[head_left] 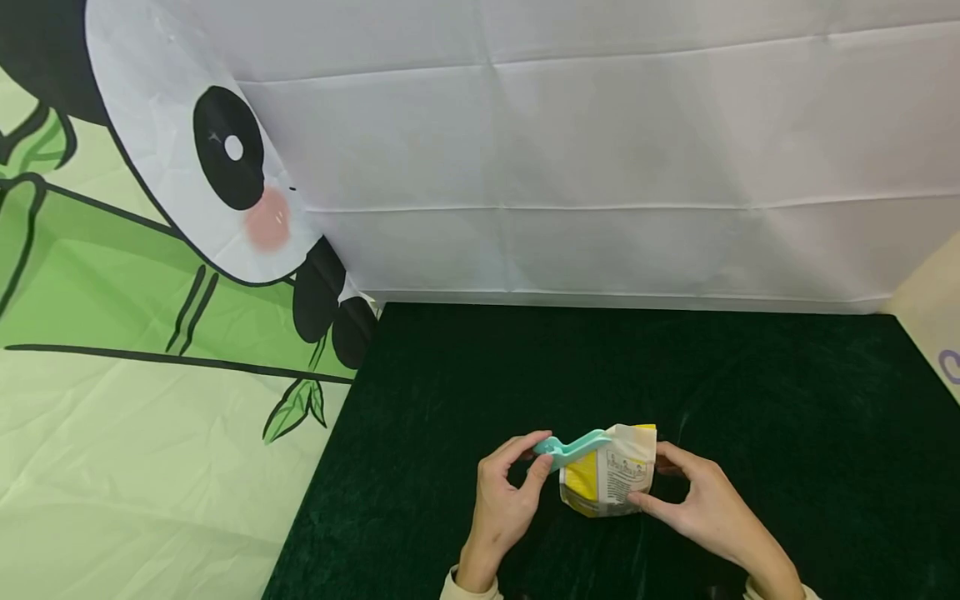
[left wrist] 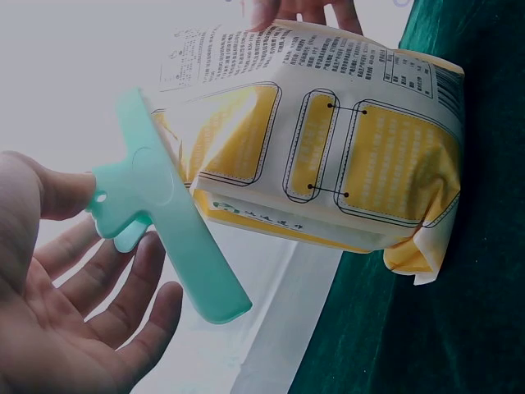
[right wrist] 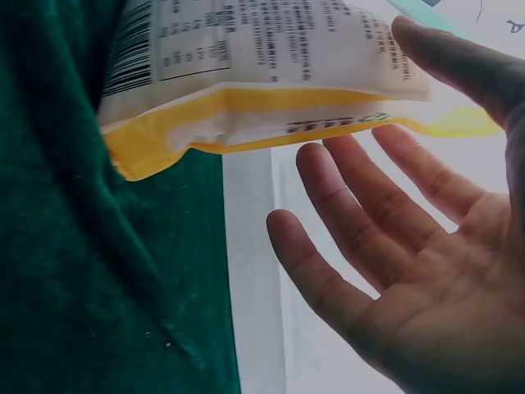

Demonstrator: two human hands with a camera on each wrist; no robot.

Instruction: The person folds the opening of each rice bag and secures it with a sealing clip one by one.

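A mint-green bag clip (head_left: 573, 450) is pinched by its handle between the thumb and fingers of my left hand (head_left: 506, 492). Its long bar (left wrist: 201, 254) lies along the bag's left end in the left wrist view. The yellow-and-white printed food bag (head_left: 618, 475) looks plump, with its top folded over. My right hand (head_left: 701, 504) holds the bag's right side, thumb on the printed face and the other fingers behind it. From the right wrist, the bag's yellow sealed edge (right wrist: 246, 144) passes just above the spread fingertips (right wrist: 316, 160).
A dark green cloth (head_left: 450, 375) covers the table under both hands. Behind it hangs a creased white sheet (head_left: 600, 167). Along the left side runs a backdrop printed with a panda and bamboo (head_left: 90, 267), and a cream panel (head_left: 930, 308) borders the right edge.
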